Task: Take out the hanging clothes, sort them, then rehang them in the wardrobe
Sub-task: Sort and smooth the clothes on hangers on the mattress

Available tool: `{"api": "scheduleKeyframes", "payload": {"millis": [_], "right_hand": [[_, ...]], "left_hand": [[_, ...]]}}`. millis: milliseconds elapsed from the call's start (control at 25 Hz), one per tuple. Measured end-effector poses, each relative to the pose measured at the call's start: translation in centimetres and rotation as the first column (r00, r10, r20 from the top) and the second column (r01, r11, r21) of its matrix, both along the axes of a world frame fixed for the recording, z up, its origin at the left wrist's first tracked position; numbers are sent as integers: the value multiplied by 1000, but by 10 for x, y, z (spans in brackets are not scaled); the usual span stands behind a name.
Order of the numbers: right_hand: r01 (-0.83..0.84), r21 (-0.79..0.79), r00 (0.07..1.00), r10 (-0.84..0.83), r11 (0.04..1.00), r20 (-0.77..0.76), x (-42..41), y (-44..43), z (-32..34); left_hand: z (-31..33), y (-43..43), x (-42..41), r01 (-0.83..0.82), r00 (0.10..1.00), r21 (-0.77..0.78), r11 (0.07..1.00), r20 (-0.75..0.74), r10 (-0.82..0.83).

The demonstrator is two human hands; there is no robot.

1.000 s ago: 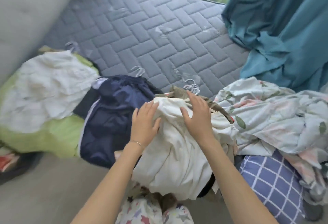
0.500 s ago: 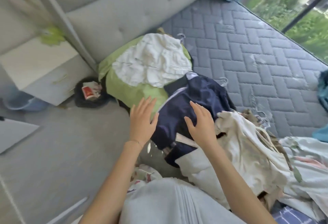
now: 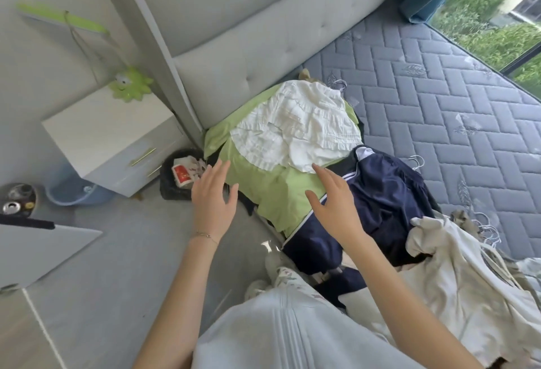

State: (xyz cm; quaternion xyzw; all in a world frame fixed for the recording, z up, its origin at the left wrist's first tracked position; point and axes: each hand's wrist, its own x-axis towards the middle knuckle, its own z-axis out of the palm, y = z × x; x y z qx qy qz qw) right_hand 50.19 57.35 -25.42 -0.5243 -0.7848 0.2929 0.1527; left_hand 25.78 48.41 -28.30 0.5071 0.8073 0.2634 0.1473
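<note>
I have both hands out over the clothes heaped on the near edge of the bed (image 3: 439,90), and neither holds anything. The left hand (image 3: 212,196) hangs with its fingers (image 3: 219,169) spread wide above the left edge of the green garment (image 3: 263,190). The right hand (image 3: 333,201) is just as wide over the line where the green meets the navy garment (image 3: 389,201) to its right. Whether either palm touches cloth I cannot tell. The white ruffled garment (image 3: 298,131) lies on top of the green one, farther off towards the headboard (image 3: 263,32). A cream garment (image 3: 456,266) is slumped at the near right, and thin wire hangers (image 3: 415,161) poke out beyond the navy one. I judge the step in hand to be sorting, with the green-and-white pile next to be taken. To do it well I would lift the white piece off first rather than drag both together. I would feel for the hanger hook before pulling, and grip at the shoulders so the cloth does not slip off its hanger. The green cloth seems to droop over the bed's edge towards the floor (image 3: 117,266), so I would gather it with the left hand lest it slide off.
</note>
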Motion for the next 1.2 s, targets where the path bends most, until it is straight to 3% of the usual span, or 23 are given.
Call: {"api": "scheduleKeyframes", "payload": {"millis": [480, 720, 960, 1200], "right_hand": [[80, -62, 997, -80, 995, -6, -76, 162, -24], [254, -84, 967, -253, 964, 18, -79, 230, -26], [458, -73, 889, -456, 886, 39, -81, 294, -55], [556, -70, 831, -553, 829, 58, -75, 372, -120]], "left_hand": [[-4, 202, -63, 212, 977, -71, 975, -1, -212], [-13, 304, -79, 359, 933, -100, 928, 22, -359], [-47, 413, -87, 539, 842, -96, 837, 36, -538], [-120, 514, -75, 637, 770, -71, 768, 7, -638]]}}
